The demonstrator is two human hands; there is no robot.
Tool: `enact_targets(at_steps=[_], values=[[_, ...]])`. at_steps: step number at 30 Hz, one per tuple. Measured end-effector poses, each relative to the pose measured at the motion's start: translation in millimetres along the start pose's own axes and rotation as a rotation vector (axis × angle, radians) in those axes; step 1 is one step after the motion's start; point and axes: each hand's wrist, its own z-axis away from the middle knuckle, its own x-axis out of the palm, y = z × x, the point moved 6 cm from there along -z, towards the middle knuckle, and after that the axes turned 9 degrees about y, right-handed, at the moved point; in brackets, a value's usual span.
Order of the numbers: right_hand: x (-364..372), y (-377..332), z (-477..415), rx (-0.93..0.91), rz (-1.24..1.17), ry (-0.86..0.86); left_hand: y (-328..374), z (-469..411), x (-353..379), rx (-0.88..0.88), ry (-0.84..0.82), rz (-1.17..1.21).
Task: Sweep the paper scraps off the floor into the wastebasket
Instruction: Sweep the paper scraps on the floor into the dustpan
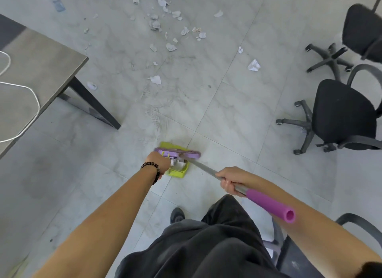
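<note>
I see right hand grasping broom handle; left hand at dustpan, grip unclear. Scraps far, table left, chairs right.

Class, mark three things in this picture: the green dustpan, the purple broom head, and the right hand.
green dustpan (178, 171), head view, on its comb-toothed near edge.
purple broom head (191, 154), head view, on its right half.
right hand (229, 181), head view, on the knuckles gripping the broom handle (204, 168).

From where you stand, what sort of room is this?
Most likely an office: black swivel chairs on castors stand near a grey desk with a white cable lying on it.
</note>
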Motion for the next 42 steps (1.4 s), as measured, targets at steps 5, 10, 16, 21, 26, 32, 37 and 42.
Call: enact_targets(at_steps=[5,10,16,21,26,32,37,42], values=[[-35.5,-40.1,10.5,-0.051,-0.083,0.026,16.2,-8.9,-11.4,0.055,0.053,-0.073],[-61.1,-112.1,0.6,-0.185,-0.191,0.016,52.7,-41.7,-22.4,-0.021,0.086,0.018],[-86.2,-207.5,-26.0,-0.464,0.016,0.043,102.6,-73.6,-31.6,-0.141,0.207,0.229],[-118.0,-301.1,-36.9,-0.528,0.071,0.008,169.6,-100.2,-49.3,-0.135,0.32,0.365],[-116.3,-383.4,-41.3,-0.56,0.198,0.033,220.4,-128.4,-75.7,-0.113,0.371,0.402],[-77.7,-499.6,-51.7,-0.564,0.302,0.07,257.2,-199.6,-133.9,-0.107,0.348,0.335],[-32.2,-589.9,-54.9,-0.568,0.325,0.146,285.6,-287.5,-191.8,-0.124,0.272,0.268],[11.0,-669.0,-57.8,-0.575,0.262,0.202,306.7,-346.0,-237.7,-0.128,0.182,0.184]])
